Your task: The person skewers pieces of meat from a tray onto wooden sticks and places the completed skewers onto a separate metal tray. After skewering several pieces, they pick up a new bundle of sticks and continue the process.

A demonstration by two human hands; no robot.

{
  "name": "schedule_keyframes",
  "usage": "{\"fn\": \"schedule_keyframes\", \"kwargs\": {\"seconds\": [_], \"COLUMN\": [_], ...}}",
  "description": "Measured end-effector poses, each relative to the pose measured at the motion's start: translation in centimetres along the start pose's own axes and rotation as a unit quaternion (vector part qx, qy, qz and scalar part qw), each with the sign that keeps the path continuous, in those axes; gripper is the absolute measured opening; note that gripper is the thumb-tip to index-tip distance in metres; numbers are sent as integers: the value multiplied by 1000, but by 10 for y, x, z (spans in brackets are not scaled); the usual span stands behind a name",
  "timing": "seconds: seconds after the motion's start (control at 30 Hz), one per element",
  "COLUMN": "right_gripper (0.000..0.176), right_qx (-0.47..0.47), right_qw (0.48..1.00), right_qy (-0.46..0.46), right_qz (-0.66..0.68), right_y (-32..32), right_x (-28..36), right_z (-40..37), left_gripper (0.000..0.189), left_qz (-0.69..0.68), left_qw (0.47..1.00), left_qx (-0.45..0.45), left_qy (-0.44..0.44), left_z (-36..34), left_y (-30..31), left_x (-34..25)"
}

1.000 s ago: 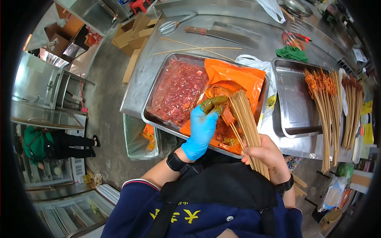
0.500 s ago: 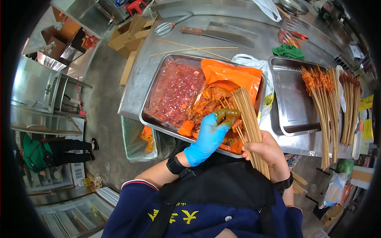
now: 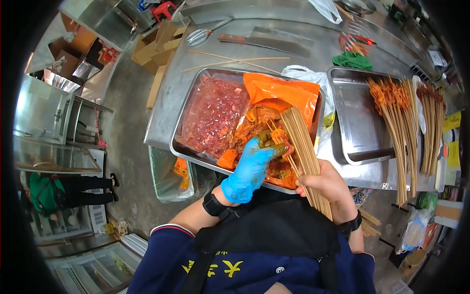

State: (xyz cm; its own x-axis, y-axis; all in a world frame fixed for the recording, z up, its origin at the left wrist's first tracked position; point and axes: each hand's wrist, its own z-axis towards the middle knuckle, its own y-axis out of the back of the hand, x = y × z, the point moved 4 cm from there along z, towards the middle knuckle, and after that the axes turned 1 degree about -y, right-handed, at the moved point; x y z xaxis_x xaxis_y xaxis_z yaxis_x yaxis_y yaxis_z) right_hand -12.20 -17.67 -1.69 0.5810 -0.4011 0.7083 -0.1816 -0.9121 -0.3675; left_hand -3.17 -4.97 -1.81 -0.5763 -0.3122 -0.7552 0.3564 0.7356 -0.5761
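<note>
Gloved in blue, with green-brown stains at the fingertips, the left hand (image 3: 248, 169) closes its fingers on a piece of orange marinated meat (image 3: 279, 136) at the upper ends of a pair of thin skewers (image 3: 293, 165), above the near right part of a metal tray (image 3: 199, 161). The bare right hand (image 3: 327, 184) is clamped around the lower part of a thick skewer bundle (image 3: 302, 147), its thumb across the front, with the thin skewers' lower ends at its fingers. On the left side of the tray lies a clear bag of red meat (image 3: 215, 115); on the right, an orange bag (image 3: 289, 90) lies open around a heap of marinated meat (image 3: 246, 133). The tray rests on a steel table (image 3: 160, 122), a white plastic bag (image 3: 320, 79) beside its far right corner. Beyond the tray, two loose skewers (image 3: 220, 58) cross, with a whisk (image 3: 198, 36) and a wooden-handled cleaver (image 3: 274, 45) farther back. To the right, loaded skewers (image 3: 391, 98) lie over the right side of a second tray (image 3: 360, 122), a green cloth (image 3: 352, 60) near its far edge, and darker-topped skewers (image 3: 431, 122) lie farther right. At left on the floor side, a person in green (image 3: 49, 192) is in view.
</note>
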Motion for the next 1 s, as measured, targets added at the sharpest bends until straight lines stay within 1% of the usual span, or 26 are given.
{"fn": "schedule_keyframes", "kwargs": {"seconds": [0.03,0.1,0.23,0.3,0.33,0.4,0.43,0.5,0.53,0.57,0.63,0.67,0.7,0.73,0.77,0.83,0.87,0.93,1.0], "right_gripper": [19,19,18,19,19,19,19,21,24,24,26,29,29,31,33,33,34,33,33], "right_qx": [-2,-3,-4,7,4,-22,-19,41,73,73,78,79,79,78,77,79,79,78,72], "right_qw": [1000,1000,1000,999,999,988,988,998,997,997,996,994,994,994,994,994,994,996,997], "right_qy": [0,-1,6,35,33,147,148,35,-2,-1,6,7,7,17,26,26,28,25,23], "right_qz": [0,0,-19,-21,-22,-39,-40,23,17,15,53,70,70,72,74,69,64,39,15], "right_y": [1,2,3,6,10,15,15,10,4,3,0,4,7,10,11,10,9,4,2], "right_x": [0,1,1,-3,-6,0,2,0,4,5,6,3,0,-3,-5,-10,-10,-8,-9], "right_z": [-1,-1,1,2,1,1,0,-5,-7,-6,-5,-3,-1,2,4,7,9,10,11], "left_gripper": [34,27,25,23,23,23,23,23,22,22,19,19,20,21,25,29,29,25,28], "left_qz": [-1,29,35,58,55,14,15,43,53,52,131,131,231,329,287,179,179,56,61], "left_qw": [1000,999,999,997,997,999,999,996,995,995,991,991,973,942,956,983,983,998,997], "left_qx": [2,14,14,-21,-20,-21,-22,-20,0,0,14,13,-3,-19,-37,27,23,21,29], "left_qy": [1,35,38,38,40,28,25,82,90,88,31,30,-16,-61,-55,-38,-40,19,22], "left_z": [0,0,0,2,3,6,9,13,12,15,24,25,26,26,26,20,17,12,13], "left_y": [-1,0,7,14,15,19,21,22,12,15,24,30,35,38,41,43,39,30,31], "left_x": [2,8,12,14,19,23,24,29,21,25,28,29,20,11,5,-5,-9,-6,1]}}
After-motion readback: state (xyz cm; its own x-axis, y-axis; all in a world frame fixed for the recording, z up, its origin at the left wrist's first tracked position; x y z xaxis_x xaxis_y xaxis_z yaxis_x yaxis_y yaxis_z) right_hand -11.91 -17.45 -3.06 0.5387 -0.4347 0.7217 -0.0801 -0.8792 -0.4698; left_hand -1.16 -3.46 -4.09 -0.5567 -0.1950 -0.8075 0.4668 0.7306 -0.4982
